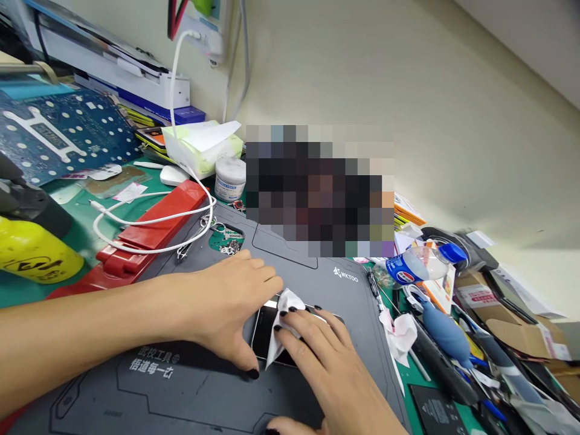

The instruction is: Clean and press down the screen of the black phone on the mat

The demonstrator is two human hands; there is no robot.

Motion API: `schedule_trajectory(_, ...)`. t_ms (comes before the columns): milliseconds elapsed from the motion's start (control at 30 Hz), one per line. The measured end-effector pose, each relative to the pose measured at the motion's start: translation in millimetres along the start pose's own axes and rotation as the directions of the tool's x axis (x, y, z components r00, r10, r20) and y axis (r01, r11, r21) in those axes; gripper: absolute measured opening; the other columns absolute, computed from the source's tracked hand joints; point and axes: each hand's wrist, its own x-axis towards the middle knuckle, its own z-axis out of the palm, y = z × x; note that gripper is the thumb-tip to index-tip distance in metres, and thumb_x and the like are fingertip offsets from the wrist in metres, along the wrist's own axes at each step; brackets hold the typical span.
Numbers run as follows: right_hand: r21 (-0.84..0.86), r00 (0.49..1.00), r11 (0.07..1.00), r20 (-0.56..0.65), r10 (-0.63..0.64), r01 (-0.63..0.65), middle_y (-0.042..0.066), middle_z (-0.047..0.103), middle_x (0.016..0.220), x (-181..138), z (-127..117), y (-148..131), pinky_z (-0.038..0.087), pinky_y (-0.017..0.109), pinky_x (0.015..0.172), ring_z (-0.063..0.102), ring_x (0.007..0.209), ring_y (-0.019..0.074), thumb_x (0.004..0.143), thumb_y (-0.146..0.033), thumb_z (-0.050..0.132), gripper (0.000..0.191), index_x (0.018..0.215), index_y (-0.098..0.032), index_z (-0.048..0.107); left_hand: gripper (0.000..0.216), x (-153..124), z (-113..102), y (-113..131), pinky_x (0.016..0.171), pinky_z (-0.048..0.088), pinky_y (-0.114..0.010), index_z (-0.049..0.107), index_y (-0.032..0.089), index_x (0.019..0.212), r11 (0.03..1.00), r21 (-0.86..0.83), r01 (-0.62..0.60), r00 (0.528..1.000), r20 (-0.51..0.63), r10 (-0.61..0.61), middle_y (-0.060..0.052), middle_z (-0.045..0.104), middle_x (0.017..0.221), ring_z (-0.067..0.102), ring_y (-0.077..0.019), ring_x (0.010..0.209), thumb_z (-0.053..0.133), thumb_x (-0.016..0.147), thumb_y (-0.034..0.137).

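Note:
A smartphone [261,329] with a dark glass face lies on a grey work mat [217,408]. My left hand [226,308] steadies its left end, thumb at the near edge and fingers at the far edge. Under the fingertips of my right hand [324,356] a crumpled white tissue [285,308] is pressed against the phone's glass. The right fingers lie close together over it, while that thumb rests lower on the mat. Most of the phone's right part is hidden beneath my right hand.
Left of the mat lie a red tool [149,226], a white cable [181,246] and a yellow bottle [38,251]. A paste jar [230,179] and tissue pack [203,148] stand behind. On the right are a drink bottle [417,264], a blue air blower [446,332] and a battery [435,411].

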Motion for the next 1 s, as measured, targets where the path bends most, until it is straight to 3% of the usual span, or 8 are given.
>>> schedule_trajectory(100, 0.031, 0.997, 0.996, -0.032, -0.077, 0.078, 0.015, 0.084, 0.136, -1, 2, 3, 0.060, 0.047, 0.118, 0.079, 0.126, 0.0325, 0.101, -0.066, 0.081, 0.063, 0.138, -0.016, 0.074, 0.064, 0, -1, 0, 0.090, 0.047, -0.043, 0.066, 0.019, 0.098, 1.000, 0.013, 0.004, 1.000, 0.003, -0.005, -0.007, 0.076, 0.103, 0.071, -0.0326, 0.094, 0.108, 0.063, 0.053)
schedule_trajectory(233, -0.014, 0.993, 0.995, -0.068, -0.101, 0.100, 0.008, 0.087, 0.132, 4, 12, -3, 0.055, 0.041, 0.123, 0.081, 0.123, 0.0262, 0.110, -0.033, 0.073, 0.027, 0.135, -0.022, 0.075, 0.060, 0, -2, 2, 0.089, 0.047, -0.043, 0.062, 0.021, 0.094, 1.000, 0.016, 0.013, 1.000, 0.009, -0.013, -0.006, 0.075, 0.101, 0.071, -0.0316, 0.093, 0.106, 0.062, 0.048)
schedule_trajectory(300, -0.042, 0.993, 0.994, -0.040, -0.107, 0.106, 0.009, 0.086, 0.137, 9, 17, -7, 0.053, 0.046, 0.127, 0.078, 0.130, 0.0288, 0.110, -0.033, 0.069, 0.034, 0.143, -0.022, 0.073, 0.056, 0, -1, 3, 0.089, 0.047, -0.043, 0.060, 0.022, 0.092, 1.000, 0.015, 0.015, 1.000, 0.012, -0.015, -0.006, 0.075, 0.099, 0.070, -0.0308, 0.092, 0.103, 0.063, 0.044)
schedule_trajectory(400, -0.049, 0.992, 0.992, 0.036, -0.118, 0.119, 0.014, 0.081, 0.148, 15, 17, -9, 0.054, 0.053, 0.127, 0.075, 0.137, 0.0340, 0.109, -0.057, 0.068, 0.061, 0.154, -0.016, 0.067, 0.045, 1, 0, 3, 0.086, 0.047, -0.042, 0.060, 0.022, 0.091, 1.000, 0.014, 0.024, 1.000, 0.008, -0.024, -0.007, 0.074, 0.098, 0.069, -0.0310, 0.090, 0.096, 0.069, 0.037)
schedule_trajectory(567, -0.066, 0.998, 0.995, 0.002, -0.068, 0.068, 0.015, 0.082, 0.145, 12, 9, -5, 0.057, 0.054, 0.123, 0.075, 0.135, 0.0352, 0.103, -0.080, 0.070, 0.080, 0.149, -0.015, 0.070, 0.053, 2, 2, 2, 0.093, 0.050, -0.045, 0.068, 0.020, 0.100, 0.998, -0.003, 0.057, 0.998, 0.000, -0.057, -0.008, 0.076, 0.105, 0.071, -0.0342, 0.096, 0.103, 0.065, 0.040)
schedule_trajectory(733, -0.058, 0.990, 0.998, -0.143, -0.005, -0.003, 0.015, 0.084, 0.132, 0, 13, -2, 0.058, 0.051, 0.117, 0.078, 0.122, 0.0328, 0.103, -0.075, 0.074, 0.069, 0.137, -0.014, 0.073, 0.058, 2, 0, 6, 0.097, 0.051, -0.048, 0.071, 0.019, 0.104, 0.996, -0.031, 0.084, 0.996, 0.038, -0.083, -0.008, 0.077, 0.109, 0.073, -0.0355, 0.100, 0.107, 0.062, 0.036)
schedule_trajectory(833, -0.020, 0.969, 0.999, -0.245, 0.031, -0.037, 0.014, 0.085, 0.122, -2, 14, -1, 0.062, 0.047, 0.105, 0.078, 0.109, 0.0300, 0.105, -0.068, 0.073, 0.058, 0.129, -0.015, 0.074, 0.054, 0, 7, 3, 0.104, 0.049, -0.055, 0.071, 0.020, 0.106, 0.991, -0.048, 0.124, 0.990, 0.070, -0.120, -0.007, 0.076, 0.112, 0.072, -0.0372, 0.106, 0.103, 0.064, 0.031)
schedule_trajectory(1000, 0.064, 0.968, 0.984, -0.180, 0.178, -0.169, 0.012, 0.084, 0.125, -4, -2, -5, 0.062, 0.045, 0.102, 0.076, 0.109, 0.0305, 0.097, -0.050, 0.089, 0.043, 0.121, -0.018, 0.076, 0.056, -3, 20, -5, 0.098, 0.048, -0.051, 0.064, 0.023, 0.095, 0.995, -0.057, 0.076, 0.997, -0.022, -0.078, -0.003, 0.071, 0.101, 0.068, -0.0334, 0.095, 0.104, 0.059, 0.038)
